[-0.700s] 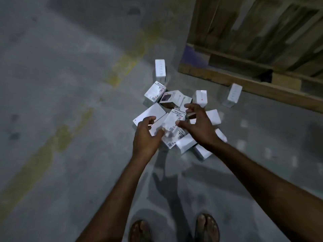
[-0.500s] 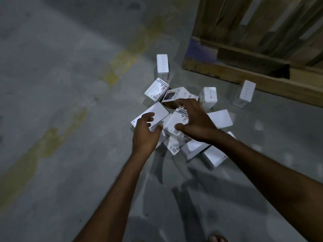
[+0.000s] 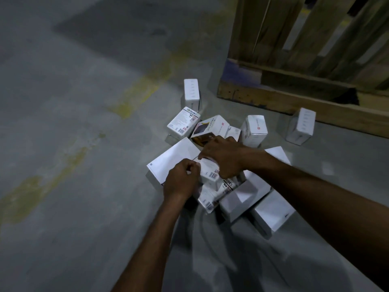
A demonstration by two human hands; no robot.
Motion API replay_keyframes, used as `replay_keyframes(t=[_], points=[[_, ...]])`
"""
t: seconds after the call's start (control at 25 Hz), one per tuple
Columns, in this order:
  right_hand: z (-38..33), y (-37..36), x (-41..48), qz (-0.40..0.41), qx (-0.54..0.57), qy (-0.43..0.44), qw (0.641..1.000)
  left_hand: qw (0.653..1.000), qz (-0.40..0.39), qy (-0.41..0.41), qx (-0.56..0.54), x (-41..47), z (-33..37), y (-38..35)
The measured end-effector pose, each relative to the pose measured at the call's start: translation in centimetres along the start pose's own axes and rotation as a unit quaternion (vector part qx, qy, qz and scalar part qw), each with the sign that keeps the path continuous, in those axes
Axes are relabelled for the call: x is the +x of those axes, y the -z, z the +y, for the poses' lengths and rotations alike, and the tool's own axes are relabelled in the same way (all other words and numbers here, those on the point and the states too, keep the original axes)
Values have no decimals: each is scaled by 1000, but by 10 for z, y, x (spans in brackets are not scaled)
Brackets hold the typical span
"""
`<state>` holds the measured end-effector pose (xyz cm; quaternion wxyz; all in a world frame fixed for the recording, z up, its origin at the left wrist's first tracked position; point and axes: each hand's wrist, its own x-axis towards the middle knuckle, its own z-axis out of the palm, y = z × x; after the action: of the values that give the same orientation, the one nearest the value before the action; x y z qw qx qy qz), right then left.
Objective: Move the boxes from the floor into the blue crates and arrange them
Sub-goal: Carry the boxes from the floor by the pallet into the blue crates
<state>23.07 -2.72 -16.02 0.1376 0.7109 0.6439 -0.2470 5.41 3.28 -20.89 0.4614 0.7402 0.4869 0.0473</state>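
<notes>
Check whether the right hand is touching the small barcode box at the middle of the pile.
Touching. The head view shows the right hand lying over the barcode box, fingers wrapped on its top edge, no gap visible.

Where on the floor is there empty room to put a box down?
Bare floor lies left of the box pile, past the yellow line. It is crowded where both hands, left hand and right hand, meet, and toward the wooden pallet.

White boxes (image 3: 174, 159), grey floor (image 3: 63, 102)

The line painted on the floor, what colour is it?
Yellow, worn and patchy. The painted line shows in the head view, left of the boxes.
</notes>
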Motion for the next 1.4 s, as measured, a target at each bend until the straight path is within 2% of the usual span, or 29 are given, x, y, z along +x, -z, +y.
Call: replay_keyframes(t=[0.12, 0.28, 0.4, 0.48, 0.52, 0.64, 0.68, 0.76, 0.88, 1.04, 1.24, 1.32, 1.4], points=[[5, 9, 0, -2, 15, -22, 1000, 1000, 14, -10, -23, 0, 15, 0], [15, 32, -8, 79, 173, -39, 981, 988, 57, 9, -146, 2, 36, 8], [20, 43, -11, 154, 225, -26, 962, 940, 24, 71, -332, 2, 57, 14], [23, 52, -12, 182, 265, -11, 947, 910, 34, 91, -404, 1, 67, 17], [24, 56, -12, 195, 311, -9, 930, 903, 62, 90, -415, 3, 67, 18], [33, 57, -2, 270, 470, -71, 837, 891, 155, 92, -417, 11, 52, 24], [37, 51, 3, 303, 458, -113, 828, 889, 179, 95, -411, 13, 46, 27], [44, 30, 13, 314, 351, -177, 864, 891, 208, 92, -393, 15, 34, 34], [42, 4, 28, 250, 272, -171, 913, 897, 211, 86, -379, 13, 26, 41], [38, -14, 44, 214, 249, -182, 927, 898, 199, 83, -383, 11, 15, 44], [43, -19, 44, 265, 231, -196, 915, 903, 183, 81, -381, 10, 15, 48], [41, -13, 39, 292, 283, -208, 890, 905, 172, 70, -382, 12, 19, 46], [40, -5, 33, 338, 358, -229, 840, 914, 160, 54, -369, 12, 24, 43]])
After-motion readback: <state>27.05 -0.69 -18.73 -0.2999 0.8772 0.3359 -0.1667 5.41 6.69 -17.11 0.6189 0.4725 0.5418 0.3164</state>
